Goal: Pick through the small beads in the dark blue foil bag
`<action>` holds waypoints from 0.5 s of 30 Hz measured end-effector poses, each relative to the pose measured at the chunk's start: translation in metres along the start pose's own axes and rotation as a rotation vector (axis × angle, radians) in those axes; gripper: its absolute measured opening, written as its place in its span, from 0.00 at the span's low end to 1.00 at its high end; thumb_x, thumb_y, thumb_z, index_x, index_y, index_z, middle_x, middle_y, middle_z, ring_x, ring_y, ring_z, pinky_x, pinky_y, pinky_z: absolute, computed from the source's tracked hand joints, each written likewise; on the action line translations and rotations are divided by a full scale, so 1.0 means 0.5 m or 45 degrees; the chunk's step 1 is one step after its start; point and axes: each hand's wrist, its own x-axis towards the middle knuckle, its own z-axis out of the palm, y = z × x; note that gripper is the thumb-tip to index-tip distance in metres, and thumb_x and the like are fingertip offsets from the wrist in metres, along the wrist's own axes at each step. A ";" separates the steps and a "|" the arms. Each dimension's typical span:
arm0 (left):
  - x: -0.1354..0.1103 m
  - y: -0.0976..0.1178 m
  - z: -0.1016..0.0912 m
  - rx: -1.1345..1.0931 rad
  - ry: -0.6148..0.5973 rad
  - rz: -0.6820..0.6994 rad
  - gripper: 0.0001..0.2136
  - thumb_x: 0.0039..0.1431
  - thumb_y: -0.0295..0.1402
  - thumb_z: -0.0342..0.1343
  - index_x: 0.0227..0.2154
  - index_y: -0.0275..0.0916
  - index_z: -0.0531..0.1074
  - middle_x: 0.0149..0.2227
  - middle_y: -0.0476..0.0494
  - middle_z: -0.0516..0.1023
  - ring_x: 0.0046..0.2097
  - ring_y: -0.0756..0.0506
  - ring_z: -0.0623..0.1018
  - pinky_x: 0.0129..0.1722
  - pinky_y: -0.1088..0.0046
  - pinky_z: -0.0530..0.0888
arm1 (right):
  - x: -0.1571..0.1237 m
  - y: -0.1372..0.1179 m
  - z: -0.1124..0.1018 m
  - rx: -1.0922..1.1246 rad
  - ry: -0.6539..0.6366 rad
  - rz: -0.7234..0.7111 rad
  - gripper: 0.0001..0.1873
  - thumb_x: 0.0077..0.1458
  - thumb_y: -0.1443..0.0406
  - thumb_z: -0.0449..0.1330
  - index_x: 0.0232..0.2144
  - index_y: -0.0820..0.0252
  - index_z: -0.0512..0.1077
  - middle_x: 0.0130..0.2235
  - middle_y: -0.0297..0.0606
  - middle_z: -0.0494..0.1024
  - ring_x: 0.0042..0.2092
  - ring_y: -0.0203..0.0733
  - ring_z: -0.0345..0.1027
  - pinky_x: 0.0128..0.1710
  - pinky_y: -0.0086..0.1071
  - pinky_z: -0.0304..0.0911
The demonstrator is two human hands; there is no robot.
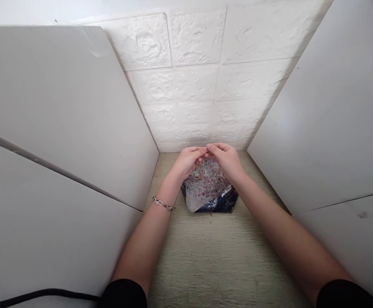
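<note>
My left hand (189,161) and my right hand (226,160) meet fingertip to fingertip near the back wall. Both are closed in a pinch, thumbs against fingers; whatever they hold between them is too small to make out. Just below and behind the fingers lies a heap of small clear, pink and red beads (207,182). The beads rest in an open, shallow holder with a dark blue patterned side (220,202) and a pale, see-through corner. My wrists partly cover its left and right edges. A silver chain bracelet hangs on my left wrist.
Tall white panels stand close on the left (77,107) and right (327,119), leaving a narrow space. Behind is a white brick-textured wall (192,85). The floor surface (212,256) is greenish wood grain. A black cable (45,293) runs at lower left.
</note>
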 end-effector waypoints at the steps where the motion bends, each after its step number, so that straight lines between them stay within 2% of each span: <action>1: 0.000 -0.001 0.001 0.006 -0.005 -0.004 0.06 0.47 0.30 0.58 0.20 0.31 0.71 0.22 0.50 0.69 0.20 0.59 0.61 0.21 0.80 0.57 | 0.001 0.000 -0.002 -0.044 0.008 -0.012 0.07 0.43 0.61 0.60 0.22 0.58 0.71 0.24 0.32 0.72 0.29 0.34 0.65 0.36 0.31 0.64; 7: 0.007 -0.011 0.000 -0.007 -0.038 0.002 0.06 0.44 0.31 0.60 0.22 0.31 0.72 0.22 0.50 0.70 0.20 0.59 0.62 0.20 0.80 0.58 | 0.008 0.000 -0.011 -0.316 0.069 -0.097 0.06 0.45 0.62 0.56 0.21 0.59 0.68 0.22 0.31 0.70 0.27 0.33 0.64 0.32 0.29 0.62; 11: 0.010 -0.015 -0.002 -0.029 -0.036 -0.010 0.06 0.45 0.30 0.60 0.24 0.31 0.73 0.24 0.48 0.72 0.21 0.59 0.64 0.20 0.82 0.59 | 0.006 -0.006 -0.010 -0.374 0.098 -0.167 0.07 0.45 0.63 0.55 0.21 0.60 0.69 0.22 0.30 0.71 0.26 0.33 0.64 0.30 0.28 0.60; 15: 0.005 -0.009 0.003 -0.071 0.006 -0.036 0.04 0.47 0.27 0.58 0.26 0.31 0.74 0.26 0.47 0.75 0.21 0.59 0.66 0.20 0.83 0.62 | 0.001 -0.014 -0.006 -0.392 0.113 -0.181 0.07 0.44 0.63 0.55 0.22 0.60 0.70 0.24 0.32 0.74 0.29 0.35 0.67 0.33 0.29 0.61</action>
